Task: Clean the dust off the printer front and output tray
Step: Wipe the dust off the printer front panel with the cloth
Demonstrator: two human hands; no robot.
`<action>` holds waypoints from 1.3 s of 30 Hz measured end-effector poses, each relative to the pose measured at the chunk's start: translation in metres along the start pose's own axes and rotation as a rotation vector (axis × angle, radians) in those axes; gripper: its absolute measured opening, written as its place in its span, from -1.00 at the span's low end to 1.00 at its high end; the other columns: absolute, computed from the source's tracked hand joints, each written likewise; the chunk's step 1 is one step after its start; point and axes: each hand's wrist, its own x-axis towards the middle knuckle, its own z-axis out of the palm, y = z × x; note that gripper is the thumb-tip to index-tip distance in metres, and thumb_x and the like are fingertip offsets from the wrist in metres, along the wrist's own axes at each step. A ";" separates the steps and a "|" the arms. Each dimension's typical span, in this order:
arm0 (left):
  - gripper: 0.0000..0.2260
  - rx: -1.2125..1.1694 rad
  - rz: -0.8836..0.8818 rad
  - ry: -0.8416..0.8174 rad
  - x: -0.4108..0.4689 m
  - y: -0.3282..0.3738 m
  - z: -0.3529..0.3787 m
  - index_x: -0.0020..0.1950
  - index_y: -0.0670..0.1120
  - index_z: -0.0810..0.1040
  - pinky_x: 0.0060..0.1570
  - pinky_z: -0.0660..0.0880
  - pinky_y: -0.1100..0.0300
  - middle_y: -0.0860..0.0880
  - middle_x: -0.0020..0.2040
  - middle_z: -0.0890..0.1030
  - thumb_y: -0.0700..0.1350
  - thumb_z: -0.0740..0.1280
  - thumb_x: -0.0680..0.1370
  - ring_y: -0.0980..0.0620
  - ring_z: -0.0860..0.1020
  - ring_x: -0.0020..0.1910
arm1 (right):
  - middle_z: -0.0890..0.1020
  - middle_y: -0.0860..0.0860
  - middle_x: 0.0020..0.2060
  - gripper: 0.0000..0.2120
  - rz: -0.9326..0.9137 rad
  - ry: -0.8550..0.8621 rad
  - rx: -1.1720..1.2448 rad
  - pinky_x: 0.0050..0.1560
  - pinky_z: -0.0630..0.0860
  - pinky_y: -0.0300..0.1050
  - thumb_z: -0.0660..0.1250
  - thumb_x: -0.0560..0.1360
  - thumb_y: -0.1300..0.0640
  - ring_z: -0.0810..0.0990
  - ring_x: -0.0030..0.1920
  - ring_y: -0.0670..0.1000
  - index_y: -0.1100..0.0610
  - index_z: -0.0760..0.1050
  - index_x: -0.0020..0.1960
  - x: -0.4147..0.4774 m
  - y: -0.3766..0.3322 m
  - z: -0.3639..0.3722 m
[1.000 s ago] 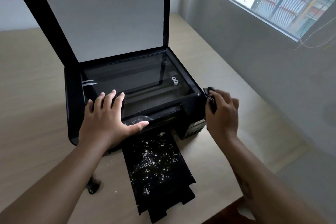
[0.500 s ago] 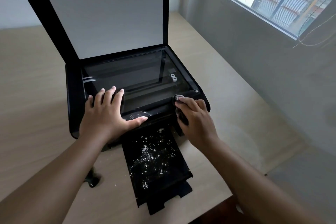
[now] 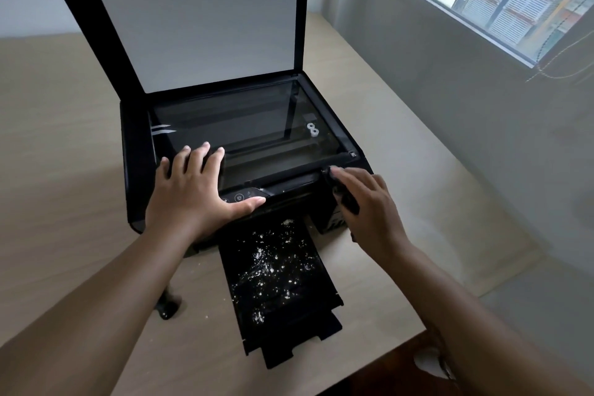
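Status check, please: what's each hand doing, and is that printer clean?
Left hand flat, bracing printer. Right hand grips dark cloth at front. Output tray dusty.

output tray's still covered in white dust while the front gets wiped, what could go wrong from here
1. The right hand wipes the printer front with a dark cloth right above the output tray; a careless sweep could push the white specks onto the table.
2. The left hand lies by the control buttons and might press one.
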 end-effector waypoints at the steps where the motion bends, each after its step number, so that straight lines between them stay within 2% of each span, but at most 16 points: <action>1: 0.11 0.004 0.002 -0.002 0.000 0.000 0.000 0.58 0.04 0.09 0.51 0.02 -0.18 -0.01 0.58 0.13 0.70 -0.14 0.21 -0.08 0.05 0.56 | 0.56 -0.02 0.18 -0.54 0.033 -0.002 0.008 0.09 0.50 -0.11 0.42 0.44 0.30 0.48 0.09 0.08 0.12 0.50 0.33 0.004 -0.001 0.001; 8: 0.12 -0.008 0.004 -0.005 -0.001 0.001 0.000 0.58 0.04 0.10 0.50 0.02 -0.18 -0.02 0.58 0.13 0.70 -0.14 0.21 -0.09 0.05 0.56 | 0.55 0.04 0.11 -0.50 -0.017 -0.095 -0.057 -0.02 0.57 -0.01 0.43 0.38 0.38 0.50 0.06 0.12 0.14 0.52 0.29 -0.014 0.000 -0.014; 13: 0.12 -0.009 0.000 -0.005 0.000 0.001 -0.001 0.58 0.04 0.10 0.51 0.01 -0.18 -0.02 0.58 0.13 0.71 -0.14 0.20 -0.09 0.05 0.56 | 0.55 0.06 0.06 -0.61 0.034 -0.048 -0.082 -0.10 0.55 -0.02 0.40 0.44 0.32 0.49 0.04 0.14 0.15 0.55 0.25 0.015 -0.009 -0.005; 17: 0.12 -0.009 0.001 -0.007 -0.001 0.000 0.000 0.58 0.04 0.10 0.50 0.01 -0.18 -0.02 0.58 0.13 0.71 -0.14 0.19 -0.09 0.05 0.56 | 0.54 0.06 0.07 -0.53 -0.004 -0.109 -0.096 -0.15 0.55 -0.04 0.42 0.39 0.37 0.48 0.04 0.14 0.15 0.53 0.28 -0.006 -0.006 -0.012; 25: 0.13 -0.005 -0.003 -0.010 0.000 0.002 -0.001 0.58 0.05 0.10 0.50 0.02 -0.17 -0.02 0.59 0.12 0.71 -0.16 0.18 -0.08 0.05 0.56 | 0.55 0.04 0.01 -0.67 0.056 -0.085 -0.022 -0.04 0.54 0.05 0.38 0.46 0.30 0.47 0.03 0.13 0.15 0.57 0.22 0.023 -0.017 -0.002; 31: 0.12 0.005 -0.003 -0.003 0.000 0.002 -0.002 0.58 0.05 0.10 0.50 0.02 -0.17 -0.02 0.58 0.13 0.70 -0.15 0.19 -0.09 0.05 0.56 | 0.56 -0.04 0.04 -0.69 -0.013 -0.173 0.016 -0.05 0.56 0.02 0.38 0.46 0.24 0.44 0.04 0.05 0.10 0.59 0.19 0.032 -0.038 0.005; 35: 0.11 0.007 -0.001 -0.005 -0.001 0.002 -0.001 0.57 0.05 0.09 0.50 0.02 -0.17 -0.01 0.58 0.13 0.71 -0.13 0.20 -0.08 0.04 0.56 | 0.55 -0.07 0.06 -0.69 -0.103 -0.298 0.048 -0.03 0.55 0.00 0.39 0.47 0.22 0.44 0.06 0.02 0.06 0.58 0.20 0.032 -0.043 0.002; 39: 0.11 -0.002 -0.006 -0.005 -0.001 0.002 -0.001 0.58 0.06 0.09 0.50 0.01 -0.17 -0.01 0.59 0.12 0.71 -0.13 0.20 -0.07 0.03 0.56 | 0.54 -0.05 0.05 -0.69 0.063 -0.147 -0.052 -0.07 0.56 0.04 0.39 0.46 0.24 0.43 0.05 0.06 0.09 0.57 0.20 0.027 -0.036 0.002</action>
